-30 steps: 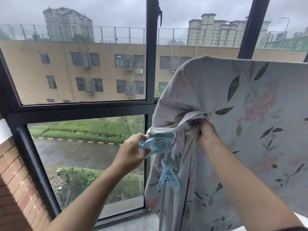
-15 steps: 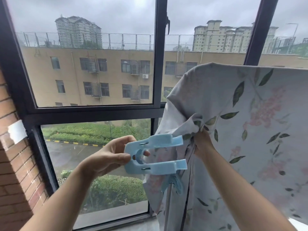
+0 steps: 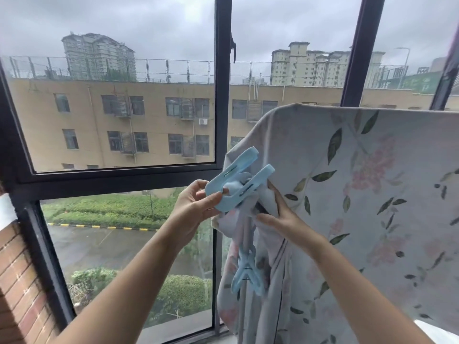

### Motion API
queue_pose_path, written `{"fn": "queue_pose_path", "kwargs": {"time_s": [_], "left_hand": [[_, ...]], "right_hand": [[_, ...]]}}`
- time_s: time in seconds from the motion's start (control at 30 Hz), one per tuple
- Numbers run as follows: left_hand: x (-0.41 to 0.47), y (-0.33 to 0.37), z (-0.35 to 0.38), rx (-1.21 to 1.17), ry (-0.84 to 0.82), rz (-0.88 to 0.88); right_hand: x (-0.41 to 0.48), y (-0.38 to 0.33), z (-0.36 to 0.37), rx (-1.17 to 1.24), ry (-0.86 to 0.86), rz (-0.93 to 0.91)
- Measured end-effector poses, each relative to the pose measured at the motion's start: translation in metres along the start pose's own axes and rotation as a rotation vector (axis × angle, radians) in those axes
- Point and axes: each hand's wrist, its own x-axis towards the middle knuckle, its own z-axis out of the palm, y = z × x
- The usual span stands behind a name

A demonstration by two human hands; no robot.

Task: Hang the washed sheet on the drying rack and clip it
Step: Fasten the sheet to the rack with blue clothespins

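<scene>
A pale sheet (image 3: 360, 194) printed with green leaves and pink flowers hangs over the drying rack at the right, and the rack's bar is hidden under it. My left hand (image 3: 196, 207) grips a large light-blue clip (image 3: 236, 184) by its handles, with the jaws spread and tilted up to the right over the sheet's bunched left edge. My right hand (image 3: 280, 217) pinches that bunched fabric just under the clip. A second blue clip (image 3: 246, 271) is fastened lower down on the same edge, next to a thin upright pole.
A dark-framed window (image 3: 222, 95) stands directly behind the sheet and hands, with buildings and a wet road beyond it. A brick wall (image 3: 17, 281) fills the lower left. The window sill (image 3: 178, 328) runs along below.
My left hand has lifted the clip and tilted its spread jaws up onto the sheet's gathered edge. My right hand has shifted its hold on the fabric. The camera has tilted up.
</scene>
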Motion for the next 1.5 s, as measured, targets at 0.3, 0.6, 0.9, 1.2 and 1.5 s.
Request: {"fn": "queue_pose_path", "kwargs": {"time_s": [0.3,0.6,0.9,1.2,1.5], "left_hand": [[-0.001,-0.004,0.027,0.161,-0.236,0.097],[-0.001,-0.021,0.041,0.243,-0.259,-0.002],[-0.008,-0.076,0.017,0.468,-0.077,-0.136],[-0.01,-0.13,0.019,0.868,0.1,-0.188],[-0.031,-0.179,0.06,1.323,0.082,-0.467]], "right_hand": [[-0.008,-0.02,-0.001,-0.044,-0.1,0.066],[-0.008,-0.004,0.004,0.309,0.1,-0.026],[-0.007,0.018,-0.005,0.267,0.166,0.031],[-0.012,0.024,-0.009,0.237,0.15,0.047],[-0.02,0.029,-0.009,0.207,0.156,-0.008]]}}
